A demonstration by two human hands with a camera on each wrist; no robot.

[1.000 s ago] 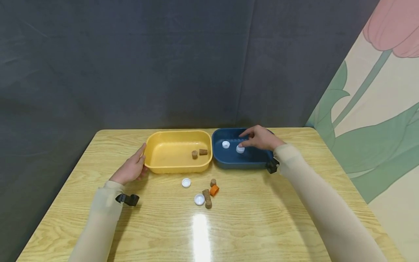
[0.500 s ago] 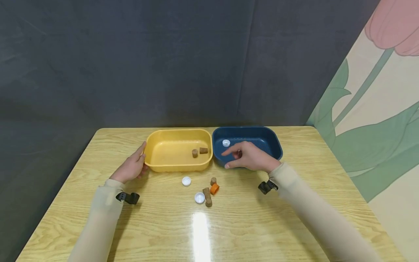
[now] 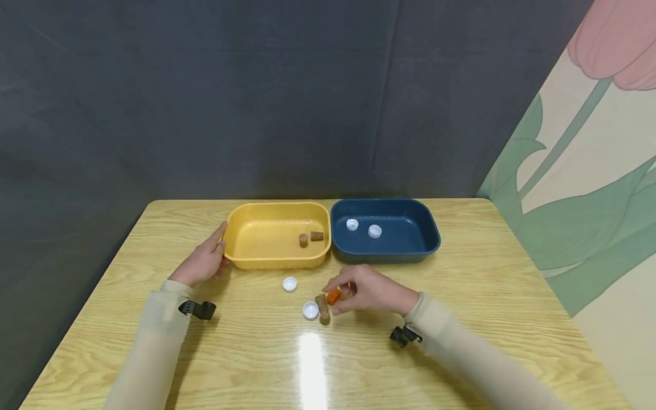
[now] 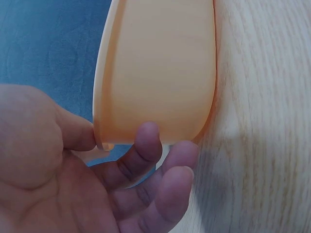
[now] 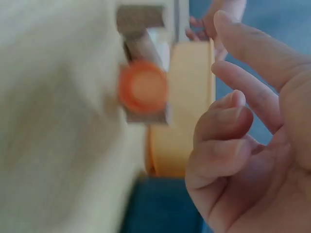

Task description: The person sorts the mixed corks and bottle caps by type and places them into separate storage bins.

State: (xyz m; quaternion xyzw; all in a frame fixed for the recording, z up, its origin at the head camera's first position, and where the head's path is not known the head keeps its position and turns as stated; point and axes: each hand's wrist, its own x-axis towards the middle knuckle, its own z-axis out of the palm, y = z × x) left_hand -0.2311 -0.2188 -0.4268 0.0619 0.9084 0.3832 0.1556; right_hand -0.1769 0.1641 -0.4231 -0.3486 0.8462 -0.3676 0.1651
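My left hand holds the left end of a yellow plastic tub; its thumb rests on the rim in the left wrist view, with three fingers loosely curled outside. My right hand hovers over an orange bottle cap, thumb and index finger apart on either side. A gap separates its fingers from the orange cap in the right wrist view. Beside that cap two corks lie end to end, next to a white bottle cap. A third cork is hidden by my right hand in the head view.
Another white cap lies before the yellow tub. Inside that tub are two corks. A dark blue tub stands against its right side, holding two white caps. A dark curtain hangs behind the table.
My right hand has left the white cap in the blue tub and moved down and left to the orange cap. My left hand has stayed at the yellow tub.
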